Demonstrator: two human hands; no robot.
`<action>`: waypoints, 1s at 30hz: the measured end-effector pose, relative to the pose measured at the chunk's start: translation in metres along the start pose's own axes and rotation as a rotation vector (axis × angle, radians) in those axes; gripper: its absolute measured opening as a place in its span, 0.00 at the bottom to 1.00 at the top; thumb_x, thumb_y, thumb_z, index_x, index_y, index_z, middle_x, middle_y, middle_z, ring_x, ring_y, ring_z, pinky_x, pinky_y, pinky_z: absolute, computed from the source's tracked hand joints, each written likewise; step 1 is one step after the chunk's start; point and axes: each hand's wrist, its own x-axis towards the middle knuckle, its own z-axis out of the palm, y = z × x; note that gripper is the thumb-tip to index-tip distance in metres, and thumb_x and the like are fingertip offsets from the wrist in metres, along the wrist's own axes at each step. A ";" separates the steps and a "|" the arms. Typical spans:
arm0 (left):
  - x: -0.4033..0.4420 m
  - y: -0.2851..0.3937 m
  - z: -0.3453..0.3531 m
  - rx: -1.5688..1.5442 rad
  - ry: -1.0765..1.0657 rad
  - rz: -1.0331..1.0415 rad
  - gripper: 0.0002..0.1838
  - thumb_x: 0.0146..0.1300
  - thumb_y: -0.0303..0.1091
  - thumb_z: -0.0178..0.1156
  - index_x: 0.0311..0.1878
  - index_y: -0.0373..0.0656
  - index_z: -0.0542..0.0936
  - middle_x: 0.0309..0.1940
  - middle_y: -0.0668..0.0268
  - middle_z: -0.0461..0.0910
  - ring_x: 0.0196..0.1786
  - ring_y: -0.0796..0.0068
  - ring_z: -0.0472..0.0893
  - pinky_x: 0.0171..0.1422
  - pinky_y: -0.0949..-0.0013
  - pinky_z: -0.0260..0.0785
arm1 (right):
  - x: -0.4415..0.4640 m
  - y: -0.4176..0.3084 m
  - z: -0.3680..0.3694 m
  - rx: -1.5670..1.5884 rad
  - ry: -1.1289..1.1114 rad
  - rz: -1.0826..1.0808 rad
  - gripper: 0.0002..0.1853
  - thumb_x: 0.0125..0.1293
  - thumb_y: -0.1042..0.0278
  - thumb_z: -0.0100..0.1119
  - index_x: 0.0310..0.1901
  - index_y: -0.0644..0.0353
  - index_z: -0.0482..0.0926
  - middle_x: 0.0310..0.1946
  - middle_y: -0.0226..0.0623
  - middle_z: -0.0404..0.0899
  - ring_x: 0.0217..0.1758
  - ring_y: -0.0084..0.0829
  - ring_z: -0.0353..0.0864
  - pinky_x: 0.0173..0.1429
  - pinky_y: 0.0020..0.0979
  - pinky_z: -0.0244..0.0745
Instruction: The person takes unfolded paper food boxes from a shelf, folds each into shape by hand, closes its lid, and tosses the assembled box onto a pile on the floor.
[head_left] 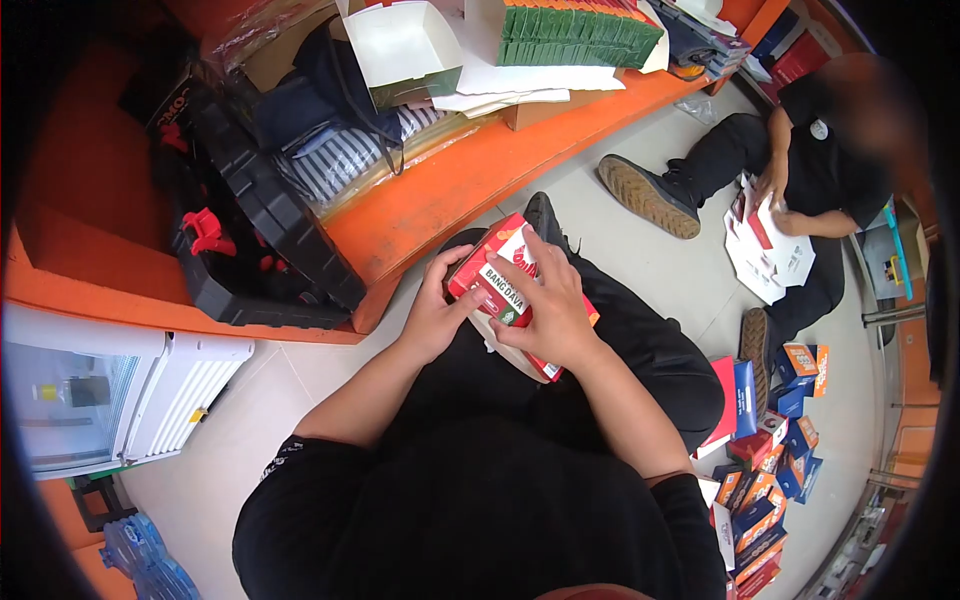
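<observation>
In front of my crossed legs I hold a small red carton with a white label reading "BANG DAVA". My left hand grips its left side, the thumb lying on the near face. Fingers of my right hand are bent over the top and right side of the same carton. Below it a red and white edge with a barcode shows beneath my right hand; whether it belongs to the same carton I cannot tell.
An orange shelf holds an open white box and a row of green-and-orange packets. A black toolbox stands left. Several folded cartons lie right. Another person sits opposite, handling white card pieces.
</observation>
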 end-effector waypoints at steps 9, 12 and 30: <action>0.003 -0.017 0.000 -0.195 0.018 -0.035 0.26 0.65 0.36 0.53 0.62 0.39 0.58 0.58 0.59 0.58 0.63 0.68 0.60 0.67 0.66 0.53 | 0.000 -0.002 0.003 -0.035 0.027 0.018 0.38 0.40 0.49 0.69 0.59 0.35 0.70 0.65 0.50 0.52 0.62 0.54 0.55 0.61 0.49 0.53; 0.002 -0.026 0.004 0.060 0.077 0.022 0.25 0.67 0.39 0.50 0.62 0.39 0.56 0.59 0.56 0.55 0.65 0.65 0.57 0.68 0.66 0.51 | -0.001 -0.007 0.006 -0.159 0.017 -0.035 0.36 0.43 0.45 0.68 0.59 0.33 0.70 0.65 0.51 0.51 0.61 0.58 0.54 0.61 0.52 0.52; -0.001 0.001 -0.004 -0.303 0.236 -0.072 0.24 0.70 0.43 0.44 0.63 0.43 0.53 0.59 0.57 0.61 0.62 0.69 0.64 0.64 0.65 0.59 | -0.031 0.024 -0.024 0.140 -0.225 0.073 0.42 0.41 0.49 0.70 0.63 0.37 0.65 0.69 0.54 0.38 0.67 0.61 0.42 0.68 0.54 0.48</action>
